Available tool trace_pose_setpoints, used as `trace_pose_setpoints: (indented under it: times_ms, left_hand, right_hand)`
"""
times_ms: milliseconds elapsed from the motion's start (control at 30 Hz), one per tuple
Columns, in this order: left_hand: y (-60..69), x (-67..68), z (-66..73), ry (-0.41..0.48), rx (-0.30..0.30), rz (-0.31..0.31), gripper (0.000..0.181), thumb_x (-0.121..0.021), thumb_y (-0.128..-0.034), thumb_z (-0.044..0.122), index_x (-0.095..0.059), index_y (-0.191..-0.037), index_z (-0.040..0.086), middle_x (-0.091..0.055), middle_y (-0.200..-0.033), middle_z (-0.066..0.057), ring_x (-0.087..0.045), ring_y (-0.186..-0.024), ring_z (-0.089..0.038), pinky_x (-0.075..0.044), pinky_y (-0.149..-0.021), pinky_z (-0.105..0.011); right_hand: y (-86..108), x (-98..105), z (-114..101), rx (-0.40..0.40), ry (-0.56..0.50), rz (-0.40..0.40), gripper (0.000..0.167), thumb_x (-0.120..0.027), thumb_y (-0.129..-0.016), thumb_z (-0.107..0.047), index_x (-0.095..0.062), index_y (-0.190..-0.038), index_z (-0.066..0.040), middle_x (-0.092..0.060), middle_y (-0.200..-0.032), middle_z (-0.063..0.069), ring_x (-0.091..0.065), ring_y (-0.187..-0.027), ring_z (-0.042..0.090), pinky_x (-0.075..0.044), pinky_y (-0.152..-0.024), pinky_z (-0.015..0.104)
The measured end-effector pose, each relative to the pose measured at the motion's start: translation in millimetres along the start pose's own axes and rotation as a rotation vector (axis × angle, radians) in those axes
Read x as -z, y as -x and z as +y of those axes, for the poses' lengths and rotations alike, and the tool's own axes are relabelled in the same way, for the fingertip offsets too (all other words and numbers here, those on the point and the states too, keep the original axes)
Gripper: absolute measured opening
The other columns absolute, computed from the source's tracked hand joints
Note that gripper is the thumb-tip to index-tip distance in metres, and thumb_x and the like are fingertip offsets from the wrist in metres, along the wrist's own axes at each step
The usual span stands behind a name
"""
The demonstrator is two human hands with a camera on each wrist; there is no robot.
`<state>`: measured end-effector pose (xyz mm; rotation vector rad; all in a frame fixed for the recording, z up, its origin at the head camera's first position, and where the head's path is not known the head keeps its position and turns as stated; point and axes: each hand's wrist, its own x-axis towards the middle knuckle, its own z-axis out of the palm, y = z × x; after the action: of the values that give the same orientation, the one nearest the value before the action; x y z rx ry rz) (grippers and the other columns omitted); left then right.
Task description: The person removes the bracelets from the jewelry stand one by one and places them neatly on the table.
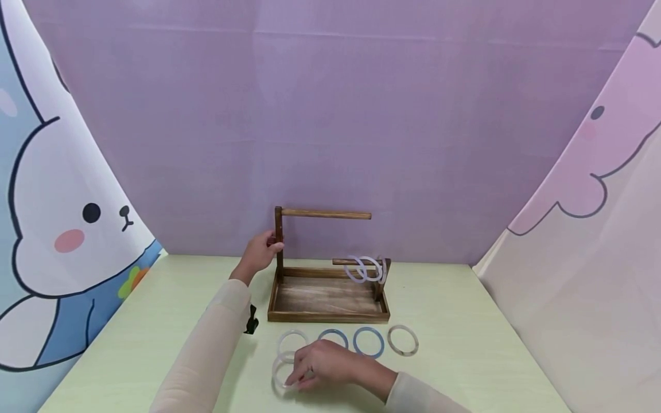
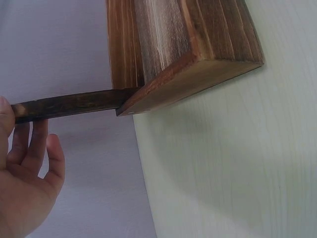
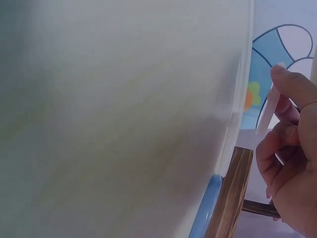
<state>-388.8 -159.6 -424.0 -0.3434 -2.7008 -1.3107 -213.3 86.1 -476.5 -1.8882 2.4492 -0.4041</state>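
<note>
A brown wooden stand point(image 1: 328, 316) has a tray base, a tall post with an upper rod, and a shorter post. Several bangles point(image 1: 370, 259), lavender, white and greyish, hang on its lower rod. My left hand point(image 1: 260, 250) grips the tall post point(image 2: 69, 105) between thumb and fingers. In front of the stand, my right hand point(image 1: 325, 364) pinches a pale translucent bangle point(image 1: 275, 373), seen edge-on in the right wrist view as a whitish-pink bangle point(image 3: 269, 109). It appears tilted up from the table.
On the table before the stand lie a clear bangle point(image 1: 292, 332), a blue bangle point(image 1: 334, 331) partly behind my right hand, another blue bangle point(image 1: 356, 342) and a mottled bangle point(image 1: 390, 338). A purple cloth point(image 1: 330, 115) hangs behind, with printed cloths at both sides.
</note>
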Motion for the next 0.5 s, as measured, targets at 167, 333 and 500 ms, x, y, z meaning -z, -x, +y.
trace_pose_setpoints:
  times_ms: [167, 333, 500]
  left_hand:
    - [1.8, 0.0, 1.4, 0.014, -0.003, 0.009, 0.035, -0.057, -0.1061, 0.021, -0.057, -0.135, 0.002, -0.066, -0.129, -0.023, -0.064, -0.119, -0.038, -0.051, -0.1, -0.054]
    - [1.2, 0.4, 1.4, 0.01, -0.006, 0.008, 0.037, -0.056, -0.1065, 0.022, -0.055, -0.137, 0.001, -0.065, -0.13, -0.023, -0.063, -0.12, -0.039, -0.05, -0.101, -0.054]
    - [0.4, 0.1, 0.8, 0.0, -0.007, 0.011, 0.038, -0.055, -0.1069, 0.022, -0.055, -0.138, 0.001, -0.065, -0.131, -0.023, -0.063, -0.121, -0.039, -0.05, -0.102, -0.055]
  right_hand:
    - [-0.2, -3.6, -2.7, 0.039, 0.012, -0.049, 0.02, -0.08, -0.09, -0.028, -0.081, -0.109, -0.027, -0.072, -0.096, -0.016, -0.052, -0.078, -0.019, -0.034, -0.069, -0.005]
    - [-1.3, -3.6, -5.6, 0.049, -0.026, -0.083, 0.019, -0.079, -0.091, -0.026, -0.081, -0.11, -0.026, -0.073, -0.097, -0.016, -0.055, -0.084, -0.021, -0.036, -0.071, -0.004]
    - [-2.5, -2.7, -8.8, 0.059, -0.008, -0.11, 0.019, -0.077, -0.092, -0.027, -0.081, -0.111, -0.028, -0.073, -0.097, -0.018, -0.055, -0.087, -0.021, -0.035, -0.07, -0.005]
